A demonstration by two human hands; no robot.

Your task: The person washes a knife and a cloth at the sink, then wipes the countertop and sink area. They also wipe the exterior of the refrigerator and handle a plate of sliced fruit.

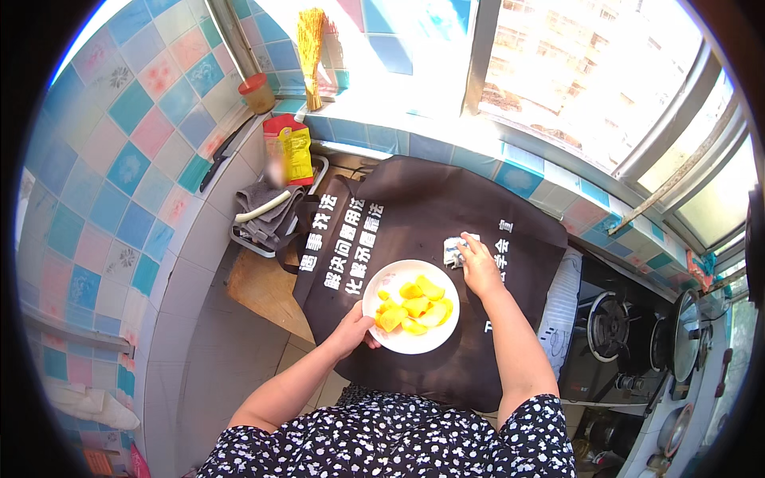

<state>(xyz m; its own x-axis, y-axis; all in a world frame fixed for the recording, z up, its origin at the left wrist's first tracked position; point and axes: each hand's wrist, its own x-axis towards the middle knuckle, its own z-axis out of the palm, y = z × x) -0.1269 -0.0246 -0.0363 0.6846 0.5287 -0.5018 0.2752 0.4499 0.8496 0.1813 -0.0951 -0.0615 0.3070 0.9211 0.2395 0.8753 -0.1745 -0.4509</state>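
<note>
Left grip [351,329] holds plate [401,279]; right grip [481,271], cloth [453,253].

Your left hand [349,332] partly hides under the white plate [398,273]; your right hand [480,270] covers part of the patterned cloth [452,254]. A blur veils part of the red-and-yellow packet [300,154]; the lower border crops your floral top [390,442].

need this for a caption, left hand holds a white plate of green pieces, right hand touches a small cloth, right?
Only the colour is off: the pieces are yellow, as the head view shows. The left hand holds the white plate; the right hand touches the small cloth.
</note>
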